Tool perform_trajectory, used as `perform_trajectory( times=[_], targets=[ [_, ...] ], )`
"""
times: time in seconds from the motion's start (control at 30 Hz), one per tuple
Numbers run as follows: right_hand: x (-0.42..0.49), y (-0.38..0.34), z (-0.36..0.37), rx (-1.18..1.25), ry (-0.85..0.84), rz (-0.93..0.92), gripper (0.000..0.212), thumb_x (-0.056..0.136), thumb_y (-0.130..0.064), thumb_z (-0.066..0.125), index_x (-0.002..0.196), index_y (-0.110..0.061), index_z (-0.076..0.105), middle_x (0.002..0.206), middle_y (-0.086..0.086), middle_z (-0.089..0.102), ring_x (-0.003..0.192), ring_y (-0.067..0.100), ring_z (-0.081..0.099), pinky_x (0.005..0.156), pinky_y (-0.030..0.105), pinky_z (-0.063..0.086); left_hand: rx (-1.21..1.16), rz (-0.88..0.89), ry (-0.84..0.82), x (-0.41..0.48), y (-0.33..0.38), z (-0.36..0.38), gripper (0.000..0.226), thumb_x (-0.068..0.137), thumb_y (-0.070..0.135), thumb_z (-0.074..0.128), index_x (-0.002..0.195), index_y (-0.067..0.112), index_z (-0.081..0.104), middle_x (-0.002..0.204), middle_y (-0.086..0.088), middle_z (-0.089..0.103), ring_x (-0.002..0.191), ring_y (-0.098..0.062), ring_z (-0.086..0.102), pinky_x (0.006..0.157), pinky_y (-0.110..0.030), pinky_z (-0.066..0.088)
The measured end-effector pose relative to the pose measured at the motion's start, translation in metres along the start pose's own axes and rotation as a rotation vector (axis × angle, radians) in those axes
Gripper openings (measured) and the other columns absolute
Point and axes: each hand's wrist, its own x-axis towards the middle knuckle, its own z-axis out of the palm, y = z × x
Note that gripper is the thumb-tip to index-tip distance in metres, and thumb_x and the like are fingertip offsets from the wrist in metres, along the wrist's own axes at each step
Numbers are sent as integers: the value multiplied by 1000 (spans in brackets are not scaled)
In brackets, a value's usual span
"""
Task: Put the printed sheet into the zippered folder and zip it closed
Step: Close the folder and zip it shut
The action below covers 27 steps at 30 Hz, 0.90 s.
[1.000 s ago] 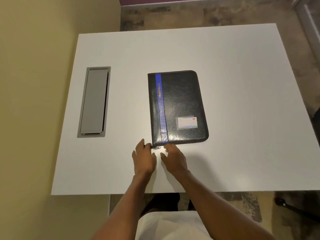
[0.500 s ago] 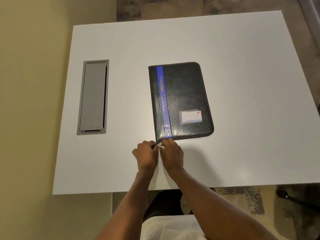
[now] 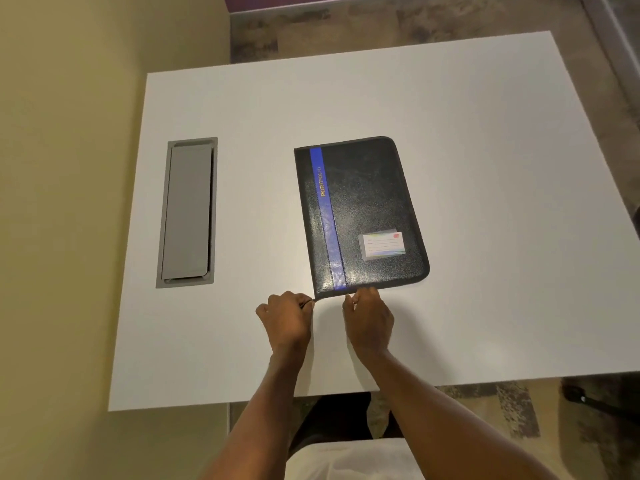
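Note:
A black zippered folder (image 3: 367,216) with a blue stripe and a small card pocket lies flat and closed on the white table (image 3: 485,168). My left hand (image 3: 285,318) pinches the folder's zipper tail just off its near left corner. My right hand (image 3: 369,315) pinches something at the near edge, a little right of that corner; it is probably the zipper pull, hidden under the fingers. No printed sheet is visible anywhere.
A grey cable hatch (image 3: 188,213) is set flush into the table to the left of the folder. A yellow wall runs along the left side. A dark chair base (image 3: 588,400) shows on the floor at the lower right.
Both hands came together at the folder's near left corner and closed on it. Now they have spread apart, the right hand moving rightward along the near edge.

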Motion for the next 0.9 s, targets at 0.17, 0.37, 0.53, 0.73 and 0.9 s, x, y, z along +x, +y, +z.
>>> perform_trajectory(
  times=[0.17, 0.37, 0.53, 0.73, 0.9],
  targets=[
    [17, 44, -25, 26, 76, 66, 19, 97, -32, 62, 85, -17, 61, 93, 3, 65, 80, 30, 69, 68, 33, 47, -22, 12, 9, 1, -2, 0, 29, 100, 30, 57, 84, 29, 81, 81, 4, 75, 93, -24, 61, 91, -39, 33],
    [42, 79, -58, -24, 153, -14, 18, 84, -15, 77, 74, -11, 63, 80, 10, 67, 63, 38, 65, 58, 37, 49, 39, 52, 31, 1, -1, 0, 25, 100, 31, 63, 82, 28, 80, 78, 5, 75, 89, -21, 61, 89, -38, 32],
    [50, 95, -66, -2, 90, 15, 18, 92, -29, 72, 82, -18, 61, 88, 2, 64, 74, 32, 66, 66, 38, 51, 143, 96, 5, 0, 6, 0, 24, 101, 37, 63, 83, 34, 80, 78, 7, 75, 89, -20, 60, 91, -38, 34],
    [47, 89, -55, 250, 58, 191, 16, 100, -24, 59, 86, -15, 60, 94, 3, 64, 83, 34, 65, 68, 36, 46, 64, 346, 109, -10, 44, -4, 50, 79, 37, 77, 127, 31, 65, 130, 6, 58, 124, -19, 52, 110, -44, 28],
    [48, 90, -55, 305, 43, 186, 9, 99, -25, 60, 95, -22, 67, 95, -5, 68, 87, 22, 67, 72, 33, 51, 304, 885, -199, 16, 139, 17, 111, 78, 33, 83, 165, 22, 16, 175, -3, 8, 163, -26, 7, 129, -56, 9]
  ],
)
